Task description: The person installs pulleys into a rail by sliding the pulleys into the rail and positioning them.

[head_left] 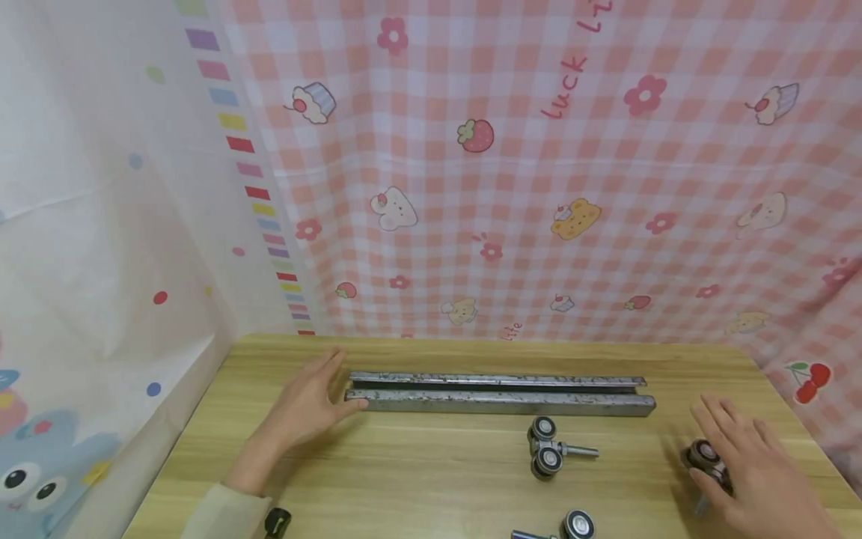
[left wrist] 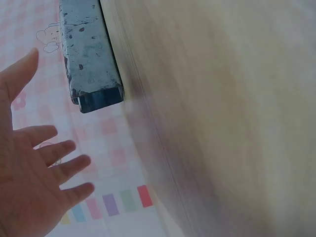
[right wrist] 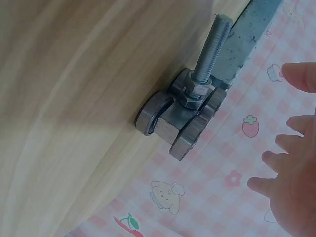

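A worn steel channel rail (head_left: 501, 406) with a slot along its top lies across the table. Beside its left end is my left hand (head_left: 303, 408), thumb and fingers spread; the left wrist view shows the rail's hollow end (left wrist: 94, 54) apart from the palm. At the right, my right hand (head_left: 761, 464) hovers by a roller trolley (head_left: 705, 451) and partly hides it from the head camera. In the right wrist view this trolley (right wrist: 173, 118) stands with its threaded bolt up, and the straight fingers (right wrist: 286, 143) are clear of it.
A second roller trolley (head_left: 545, 449) lies in front of the rail, bolt to the right. Part of a third trolley (head_left: 578, 525) shows at the bottom edge. A small black object (head_left: 277, 522) is near the left sleeve. Patterned cloth (head_left: 471, 187) hangs behind the wooden table (head_left: 417, 479).
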Tool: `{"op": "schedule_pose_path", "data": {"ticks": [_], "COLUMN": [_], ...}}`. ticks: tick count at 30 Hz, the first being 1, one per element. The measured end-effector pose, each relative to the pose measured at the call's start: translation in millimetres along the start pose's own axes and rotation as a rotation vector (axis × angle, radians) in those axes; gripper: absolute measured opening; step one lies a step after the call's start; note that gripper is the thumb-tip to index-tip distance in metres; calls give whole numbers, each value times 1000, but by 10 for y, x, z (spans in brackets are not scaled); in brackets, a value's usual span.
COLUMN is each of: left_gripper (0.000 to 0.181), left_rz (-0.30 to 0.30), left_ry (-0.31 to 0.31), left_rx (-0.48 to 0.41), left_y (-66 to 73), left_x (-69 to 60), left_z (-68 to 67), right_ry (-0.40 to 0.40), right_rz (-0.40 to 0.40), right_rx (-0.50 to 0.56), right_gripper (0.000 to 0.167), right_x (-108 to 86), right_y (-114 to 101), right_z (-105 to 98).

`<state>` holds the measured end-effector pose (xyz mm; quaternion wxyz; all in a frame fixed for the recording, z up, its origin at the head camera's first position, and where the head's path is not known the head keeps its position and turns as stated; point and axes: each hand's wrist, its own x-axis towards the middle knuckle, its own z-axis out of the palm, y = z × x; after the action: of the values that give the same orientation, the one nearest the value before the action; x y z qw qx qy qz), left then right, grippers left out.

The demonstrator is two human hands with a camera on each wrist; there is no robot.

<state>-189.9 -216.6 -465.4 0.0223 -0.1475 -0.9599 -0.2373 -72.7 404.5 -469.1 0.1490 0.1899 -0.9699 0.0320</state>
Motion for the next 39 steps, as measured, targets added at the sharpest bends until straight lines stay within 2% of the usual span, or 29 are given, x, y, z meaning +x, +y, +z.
{"op": "schedule_pose_path", "data": {"ticks": [4, 8, 11, 14, 17, 19, 22, 27, 30, 34, 37, 39], "left_gripper": [99, 95, 93, 92, 90, 88, 85, 81, 77, 61, 50, 49], "left_rz": [-2, -2, 5, 6, 12, 15, 18, 20, 26, 55, 80, 81], "left_ry": [-22, -51, -69, -85, -97, -101, -108, -110, -110, -99, -87, -86], "left_rx": [-46, -102, -127, -139, -137, -130, -125, -134, -147, -158, -153, -152], "left_y": [2, 12, 17, 25, 39, 43, 43, 38, 43, 46, 44, 45], "left_x": [18, 49, 73, 94, 117, 132, 149, 181, 200, 216, 223, 227], "left_z": [19, 27, 31, 34, 40, 46, 57, 87, 103, 116, 124, 127], "right_ry": [11, 48, 60, 87, 121, 129, 99, 48, 22, -59, -72, -41], "right_rz": [-55, -143, -205, -261, -295, -301, -276, -233, -253, -270, -295, -328], "right_rx": [-11, -37, -32, -33, -52, -60, -45, -67, -89, -98, -85, -84], "right_gripper": [120, 122, 114, 90, 74, 72, 56, 77, 72, 68, 72, 72], "right_x": [-55, -108, -143, -154, -157, -167, -201, -221, -228, -251, -251, -244], "right_y": [-19, -4, 15, 32, 29, 19, -20, -76, -76, -58, -37, -23], "right_z": [11, 52, 81, 114, 151, 169, 180, 202, 226, 256, 284, 301]}}
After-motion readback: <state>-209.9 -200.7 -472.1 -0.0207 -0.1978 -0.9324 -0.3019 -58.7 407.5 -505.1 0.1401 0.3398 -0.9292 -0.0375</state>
